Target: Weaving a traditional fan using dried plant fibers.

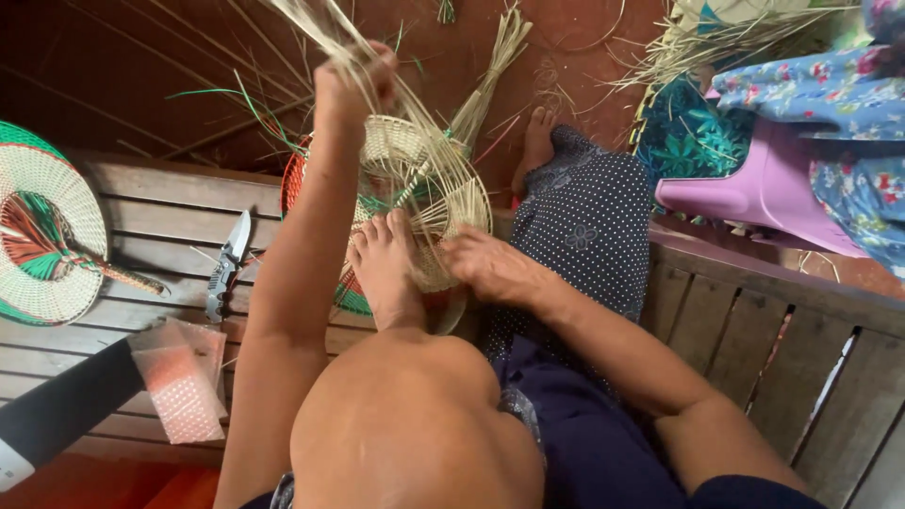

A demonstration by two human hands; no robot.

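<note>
My left hand [351, 87] is raised and shut on a bundle of pale straw strands [311, 26] that run down to a half-woven round fan [429, 203]. My right hand [483, 264] pinches the fan's woven edge at its lower right. My bare foot [385, 264] presses on the fan and holds it against the wooden bench [160, 212]. The fan's rim under the foot shows red and green weave.
A finished green, red and cream woven fan [42, 231] lies at the left of the bench. A folding knife [226, 269] and a clear plastic bag [181, 377] lie near my left arm. A purple plastic stool [764, 188] and floral cloth sit at right. Loose straw litters the floor.
</note>
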